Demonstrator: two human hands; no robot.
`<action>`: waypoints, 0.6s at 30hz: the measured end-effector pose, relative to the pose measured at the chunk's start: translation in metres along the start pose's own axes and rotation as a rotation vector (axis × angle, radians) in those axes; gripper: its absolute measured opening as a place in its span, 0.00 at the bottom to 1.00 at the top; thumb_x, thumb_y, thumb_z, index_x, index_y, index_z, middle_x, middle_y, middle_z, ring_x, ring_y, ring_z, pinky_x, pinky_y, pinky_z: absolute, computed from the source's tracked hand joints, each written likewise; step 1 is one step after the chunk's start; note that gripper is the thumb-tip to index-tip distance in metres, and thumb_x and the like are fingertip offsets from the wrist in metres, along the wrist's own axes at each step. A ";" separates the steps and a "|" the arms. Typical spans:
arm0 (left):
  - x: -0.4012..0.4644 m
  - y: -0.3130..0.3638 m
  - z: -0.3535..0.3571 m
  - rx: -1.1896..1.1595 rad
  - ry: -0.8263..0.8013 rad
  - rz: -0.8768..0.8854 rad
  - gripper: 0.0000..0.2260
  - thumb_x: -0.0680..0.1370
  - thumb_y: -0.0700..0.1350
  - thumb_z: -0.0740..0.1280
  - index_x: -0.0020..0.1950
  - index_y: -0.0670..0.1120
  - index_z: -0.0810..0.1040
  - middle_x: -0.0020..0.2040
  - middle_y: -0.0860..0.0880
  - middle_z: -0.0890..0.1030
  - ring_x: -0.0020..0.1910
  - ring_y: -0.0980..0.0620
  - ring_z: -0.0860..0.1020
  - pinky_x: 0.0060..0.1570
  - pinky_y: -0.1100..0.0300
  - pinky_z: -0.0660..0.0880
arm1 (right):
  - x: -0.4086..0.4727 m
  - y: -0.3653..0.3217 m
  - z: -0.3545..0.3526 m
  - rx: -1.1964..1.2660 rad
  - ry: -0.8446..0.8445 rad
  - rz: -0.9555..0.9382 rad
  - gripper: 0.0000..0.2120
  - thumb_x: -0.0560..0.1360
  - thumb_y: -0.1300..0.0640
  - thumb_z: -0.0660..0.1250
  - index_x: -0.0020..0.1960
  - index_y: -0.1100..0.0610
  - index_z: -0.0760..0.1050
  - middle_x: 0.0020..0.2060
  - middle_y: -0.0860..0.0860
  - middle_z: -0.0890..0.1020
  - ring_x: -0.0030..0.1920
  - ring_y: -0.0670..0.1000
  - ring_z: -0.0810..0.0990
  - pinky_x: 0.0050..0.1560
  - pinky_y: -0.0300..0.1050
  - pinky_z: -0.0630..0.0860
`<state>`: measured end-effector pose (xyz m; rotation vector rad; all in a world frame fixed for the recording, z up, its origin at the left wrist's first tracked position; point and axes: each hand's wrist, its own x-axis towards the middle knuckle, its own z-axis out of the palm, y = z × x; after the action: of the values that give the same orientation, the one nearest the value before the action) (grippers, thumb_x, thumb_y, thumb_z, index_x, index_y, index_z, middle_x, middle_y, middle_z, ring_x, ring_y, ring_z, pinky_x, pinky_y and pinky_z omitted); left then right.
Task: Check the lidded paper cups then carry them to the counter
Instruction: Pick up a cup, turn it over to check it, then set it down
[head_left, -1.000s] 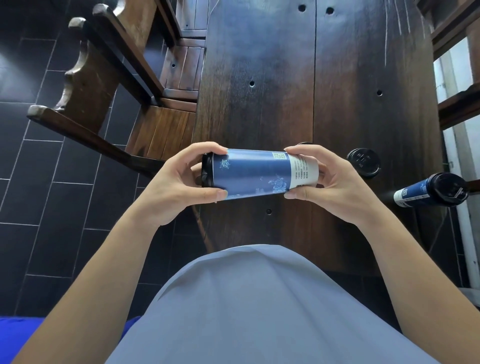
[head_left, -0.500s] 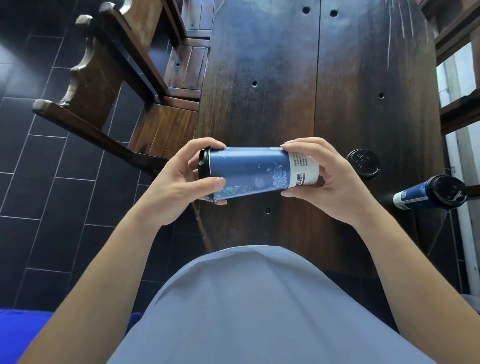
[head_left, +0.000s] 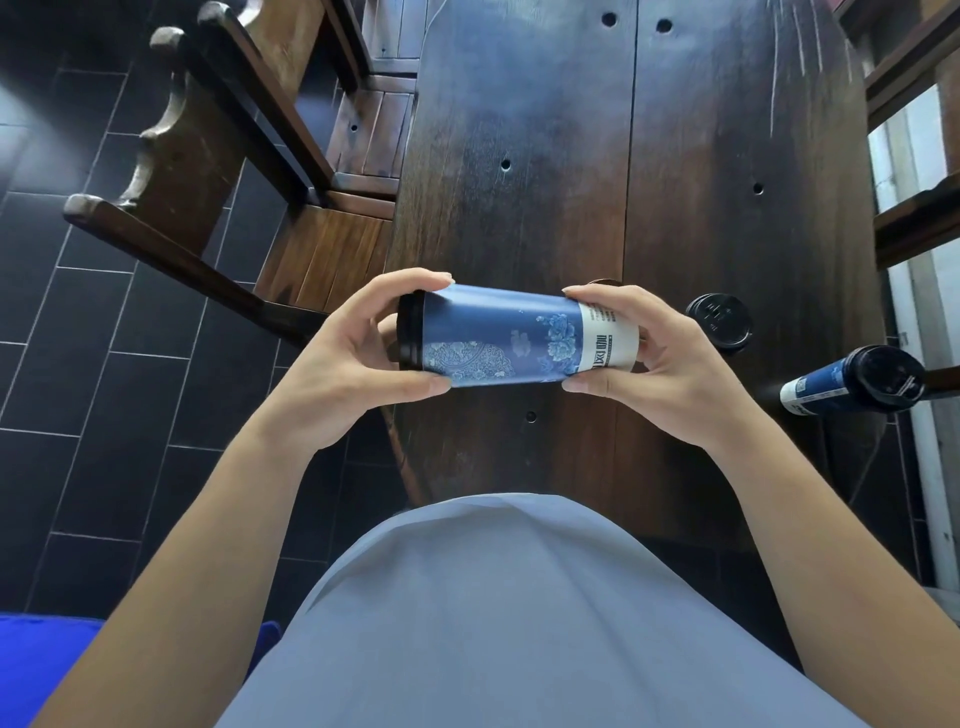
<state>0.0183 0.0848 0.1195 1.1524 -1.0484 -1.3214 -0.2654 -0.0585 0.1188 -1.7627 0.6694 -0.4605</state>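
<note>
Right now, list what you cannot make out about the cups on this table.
- Held cup, head view: the black lid's top faces into the left hand, so its seal is unseen; the right hand covers the base.
- Small print on its white band: too small to read.
- Upright cup: only the lid shows from above.
- Far right cup: label partly turned away.
- Contents of all three: hidden.

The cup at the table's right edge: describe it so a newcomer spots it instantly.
On the dark wooden table, look along its right edge, past the right hand. There a blue paper cup stands untouched, beside another cup showing only its black lid.
</note>
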 end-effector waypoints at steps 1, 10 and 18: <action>0.000 -0.001 0.000 0.011 0.008 0.002 0.30 0.70 0.36 0.80 0.69 0.54 0.78 0.74 0.40 0.72 0.68 0.47 0.76 0.63 0.45 0.81 | 0.000 0.000 0.000 0.003 -0.005 0.003 0.32 0.71 0.57 0.79 0.73 0.56 0.73 0.64 0.55 0.76 0.68 0.57 0.75 0.58 0.50 0.83; -0.002 -0.010 0.001 -0.025 0.085 -0.055 0.29 0.73 0.47 0.83 0.70 0.51 0.76 0.63 0.49 0.76 0.60 0.40 0.80 0.46 0.41 0.86 | -0.001 -0.001 -0.001 0.104 -0.011 0.008 0.33 0.71 0.56 0.79 0.73 0.55 0.72 0.64 0.53 0.77 0.67 0.57 0.77 0.59 0.54 0.83; -0.002 -0.009 0.004 -0.064 0.131 -0.099 0.28 0.75 0.48 0.81 0.71 0.53 0.75 0.61 0.52 0.79 0.59 0.41 0.84 0.41 0.43 0.86 | 0.005 0.000 0.000 0.057 0.037 -0.110 0.36 0.69 0.61 0.81 0.73 0.52 0.71 0.73 0.52 0.70 0.74 0.58 0.70 0.62 0.47 0.80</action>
<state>0.0134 0.0869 0.1118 1.2379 -0.8578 -1.3278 -0.2617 -0.0621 0.1182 -1.7460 0.5821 -0.5832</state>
